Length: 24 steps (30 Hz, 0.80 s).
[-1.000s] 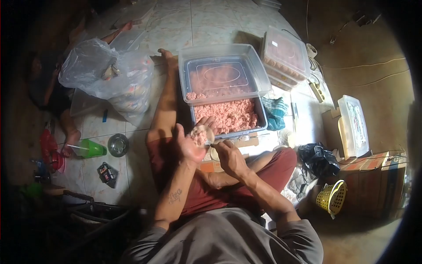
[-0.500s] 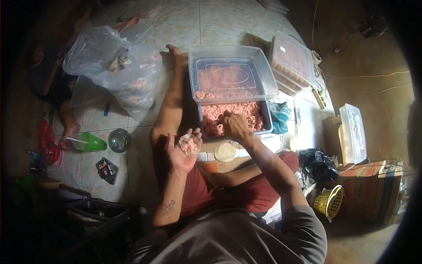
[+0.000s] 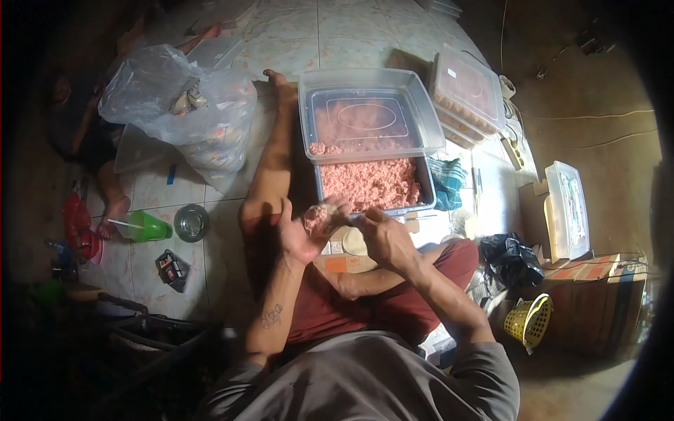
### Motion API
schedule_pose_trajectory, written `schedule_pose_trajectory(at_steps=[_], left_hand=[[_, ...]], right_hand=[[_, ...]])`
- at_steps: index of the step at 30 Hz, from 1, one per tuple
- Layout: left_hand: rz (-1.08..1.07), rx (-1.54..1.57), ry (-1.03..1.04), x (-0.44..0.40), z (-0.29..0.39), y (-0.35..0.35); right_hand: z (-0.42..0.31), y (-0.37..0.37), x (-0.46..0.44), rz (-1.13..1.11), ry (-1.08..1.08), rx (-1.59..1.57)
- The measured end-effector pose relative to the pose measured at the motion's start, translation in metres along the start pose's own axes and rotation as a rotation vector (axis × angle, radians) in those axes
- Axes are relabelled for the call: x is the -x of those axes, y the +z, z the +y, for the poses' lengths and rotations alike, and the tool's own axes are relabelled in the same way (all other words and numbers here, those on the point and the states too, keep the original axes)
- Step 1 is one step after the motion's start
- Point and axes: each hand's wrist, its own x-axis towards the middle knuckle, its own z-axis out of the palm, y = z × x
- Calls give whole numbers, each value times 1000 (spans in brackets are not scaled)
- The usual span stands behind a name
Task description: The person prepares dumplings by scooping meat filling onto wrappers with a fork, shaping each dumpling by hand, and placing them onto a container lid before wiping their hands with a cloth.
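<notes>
My left hand (image 3: 300, 240) is palm up in front of the meat tub, cradling a thin round dough wrapper with pink minced filling (image 3: 314, 219) on it. Close to its right, my right hand (image 3: 387, 242) grips a fork, whose dark tines reach the filling and are partly blurred. Beyond both hands, a dark-rimmed tub (image 3: 430, 200) is filled with pink minced meat (image 3: 368, 184). A clear plastic container (image 3: 421, 116) rests over the tub's far part, with small lumps of meat inside. Between my hands, pale round wrappers (image 3: 355, 241) lie on a cardboard box (image 3: 344, 264).
Lidded containers (image 3: 467, 88) are stacked at the back right, beside a green cloth (image 3: 449, 184). On the left are a bulging plastic bag (image 3: 217, 119), a green cup (image 3: 151, 226) and a glass ashtray (image 3: 191, 223). A yellow basket (image 3: 526, 323) stands right. Another person's leg (image 3: 112, 193) shows far left.
My right hand has drawn the fork out of the tub toward me, bringing it to the wrapper. My left hand has shifted slightly right and tilted toward the fork.
</notes>
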Motion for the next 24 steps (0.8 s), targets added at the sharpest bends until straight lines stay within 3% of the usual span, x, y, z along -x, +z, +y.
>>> schedule_pose_trajectory(at_steps=[2,4,8,10,12,15,16,18,20,22,24], left_hand=[[142,65,31,8,-3,-3],[160,101,50,6,-6,-2],[101,-153,38,-4,-9,-7],[265,-268,221,-1,-16,-4],[257,-225,150,0,-18,-2],[351,-112,256,-4,-13,-9],[360,-121,249,-2,-10,-11],[116,-164,63,2,-8,-15],[227,-181,90,2,-4,-13],[273,-115,143,7,-2,-19],[251,-173,66,8,-9,-14]], right_hand=[[-29,-34,0,-180,274,158],[-21,-20,7,-93,226,121],[-5,3,12,-88,108,103],[-33,-7,10,6,256,134],[-30,7,13,34,287,96],[-28,6,18,2,320,92],[-29,9,19,8,330,82],[-25,19,27,-16,256,-12],[-5,31,38,-5,183,-73],[-23,-3,28,-110,283,51],[-13,11,27,5,333,-5]])
